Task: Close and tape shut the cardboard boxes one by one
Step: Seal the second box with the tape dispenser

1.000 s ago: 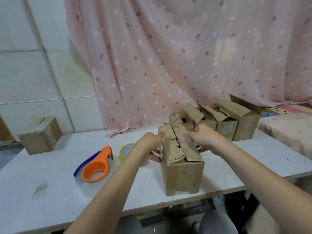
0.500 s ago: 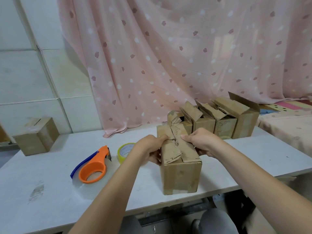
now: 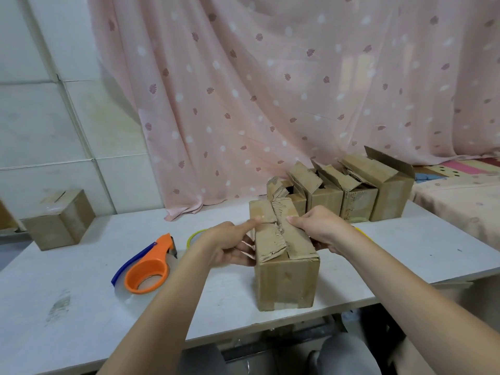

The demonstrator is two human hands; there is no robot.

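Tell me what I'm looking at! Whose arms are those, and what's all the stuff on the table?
A person wears a camera on their head, so you see their own arms from above. The left hand and right hand hold a cardboard box, with thumbs pressing its torn top flaps down. On the white table lie an orange tape dispenser and a yellow tape roll. Four open boxes wait behind, near a pink curtain. One box at far left looks already taped shut.

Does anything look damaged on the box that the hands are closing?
Yes. On the front box, the top flaps are torn and frayed along their meeting edges, with corrugation exposed, so the seam is ragged.
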